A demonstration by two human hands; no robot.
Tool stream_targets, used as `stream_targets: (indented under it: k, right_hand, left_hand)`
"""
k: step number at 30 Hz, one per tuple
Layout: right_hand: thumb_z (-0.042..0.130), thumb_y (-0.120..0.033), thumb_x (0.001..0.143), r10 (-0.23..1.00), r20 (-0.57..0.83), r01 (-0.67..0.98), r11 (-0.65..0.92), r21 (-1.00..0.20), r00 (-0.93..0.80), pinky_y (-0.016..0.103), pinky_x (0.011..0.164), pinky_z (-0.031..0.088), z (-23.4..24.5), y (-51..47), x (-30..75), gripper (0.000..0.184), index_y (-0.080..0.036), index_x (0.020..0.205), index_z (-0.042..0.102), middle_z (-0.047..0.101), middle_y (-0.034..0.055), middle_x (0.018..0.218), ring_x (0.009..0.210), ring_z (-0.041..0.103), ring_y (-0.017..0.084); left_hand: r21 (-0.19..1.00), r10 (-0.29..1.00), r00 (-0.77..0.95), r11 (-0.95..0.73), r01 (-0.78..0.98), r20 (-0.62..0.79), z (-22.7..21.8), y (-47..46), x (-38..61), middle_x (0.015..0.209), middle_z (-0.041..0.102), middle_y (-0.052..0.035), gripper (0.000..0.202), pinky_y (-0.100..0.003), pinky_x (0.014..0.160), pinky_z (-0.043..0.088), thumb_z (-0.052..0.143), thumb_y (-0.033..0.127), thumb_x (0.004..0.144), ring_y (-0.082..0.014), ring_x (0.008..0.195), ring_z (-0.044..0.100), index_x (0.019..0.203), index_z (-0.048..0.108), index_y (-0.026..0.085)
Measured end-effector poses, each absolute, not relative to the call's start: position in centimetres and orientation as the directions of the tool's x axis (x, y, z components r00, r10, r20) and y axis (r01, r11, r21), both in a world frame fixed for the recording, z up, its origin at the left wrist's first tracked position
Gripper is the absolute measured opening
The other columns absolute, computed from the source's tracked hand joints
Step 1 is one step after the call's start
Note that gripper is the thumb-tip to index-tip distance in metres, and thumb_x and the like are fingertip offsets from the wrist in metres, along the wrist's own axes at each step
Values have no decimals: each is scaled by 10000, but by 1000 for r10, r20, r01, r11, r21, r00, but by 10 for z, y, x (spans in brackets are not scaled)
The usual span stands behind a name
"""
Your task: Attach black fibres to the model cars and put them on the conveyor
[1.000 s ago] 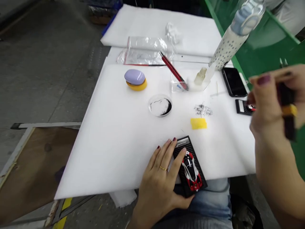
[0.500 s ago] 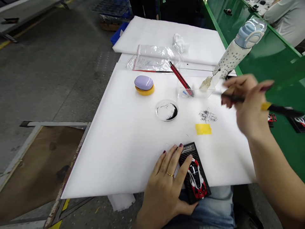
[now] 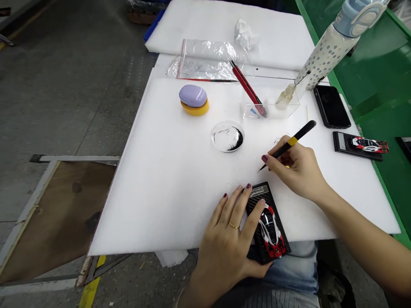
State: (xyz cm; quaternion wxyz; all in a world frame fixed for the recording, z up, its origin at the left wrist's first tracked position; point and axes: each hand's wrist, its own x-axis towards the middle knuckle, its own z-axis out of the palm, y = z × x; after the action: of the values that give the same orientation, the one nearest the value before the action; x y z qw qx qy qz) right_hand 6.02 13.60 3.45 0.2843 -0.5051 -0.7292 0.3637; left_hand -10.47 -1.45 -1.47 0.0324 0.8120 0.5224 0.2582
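My left hand [image 3: 226, 237] holds the black display base [image 3: 259, 193] of a red, white and black model car [image 3: 272, 229] at the table's front edge. Its fingers lie along the base's left side and top, and the thumb is at the lower end. My right hand [image 3: 297, 169] is closed in a pen-like grip on black-and-yellow tweezers [image 3: 290, 143]. Their tip points down at the white sheet, beside a tiny dark sliver, above the base. A clear round dish [image 3: 224, 137] with black slivers lies to the left. More loose slivers [image 3: 278, 140] show partly behind my right hand.
A lilac-and-yellow oval case [image 3: 193, 99] sits at the back left. Red tweezers [image 3: 247, 87] lean in a clear box [image 3: 266, 112] beside a small bottle [image 3: 285, 95]. To the right are a polka-dot flask [image 3: 327, 55], a phone [image 3: 332, 107] and a second model car [image 3: 369, 144].
My right hand has swung left and down with the tweezers, bringing their tip close to the sheet. My left hand stays on the base. The view has shifted, revealing the phone and second car.
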Motion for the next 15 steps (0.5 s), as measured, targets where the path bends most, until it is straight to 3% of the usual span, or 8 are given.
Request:
stream_targets:
  k: [8,15]
  right_hand:
    - [700,-237,834,971,79,497,186,-848,-227,258,459,360,33,139,62,199,-220,732,531,570,-46,536,468,484,100]
    - [725,-230,809,979,33,489,129,-863,-199,259,462,374,28,141,55,199,-215,715,550,588,-29,534,489,519,118]
  left_hand:
    - [347,868,316,-452,822,383,-16,-15,-105,1526,498,-215,871,-460,1230,250,658,675,779,-358,1447,433,1437,518,122]
    - [335,865,315,-453,826,391,-15,-15,-105,1508,523,-222,872,-472,1201,293,648,704,793,-365,1433,460,1427,524,119]
